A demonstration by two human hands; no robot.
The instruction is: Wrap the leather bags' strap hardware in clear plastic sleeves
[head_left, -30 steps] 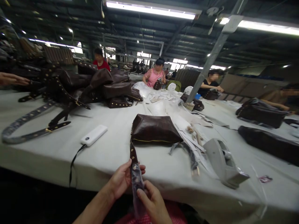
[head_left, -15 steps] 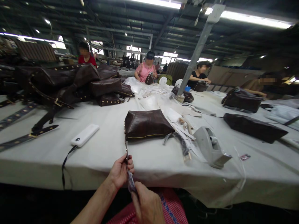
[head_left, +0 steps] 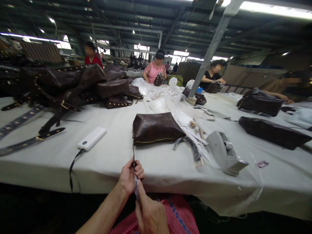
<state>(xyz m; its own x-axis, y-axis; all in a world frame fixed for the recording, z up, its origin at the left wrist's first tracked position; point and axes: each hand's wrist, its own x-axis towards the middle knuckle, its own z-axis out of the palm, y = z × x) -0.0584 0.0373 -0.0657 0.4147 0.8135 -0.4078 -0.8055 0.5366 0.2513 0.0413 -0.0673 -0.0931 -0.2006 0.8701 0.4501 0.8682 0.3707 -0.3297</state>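
Observation:
A dark brown leather bag (head_left: pixel 157 127) lies on the white table (head_left: pixel 151 162) in front of me. Its strap (head_left: pixel 133 152) runs from the bag's left corner down over the table edge to my hands. My left hand (head_left: pixel 130 175) is closed round the strap just below the table edge. My right hand (head_left: pixel 149 214) sits lower, pinching the strap's end, which is wrapped in clear plastic film (head_left: pixel 136 191). A second strap end (head_left: pixel 192 151) lies loose to the right of the bag.
A grey tape dispenser (head_left: pixel 225 152) stands right of the bag; a white power bank (head_left: pixel 92 138) with a black cable lies left. A heap of brown bags (head_left: pixel 80 86) fills the far left, more bags (head_left: pixel 273 135) lie right. Several people work across the table.
The strap has turned edge-on and been drawn tighter between my hands. My right hand has slid lower along the wrapped end. The view has dropped slightly.

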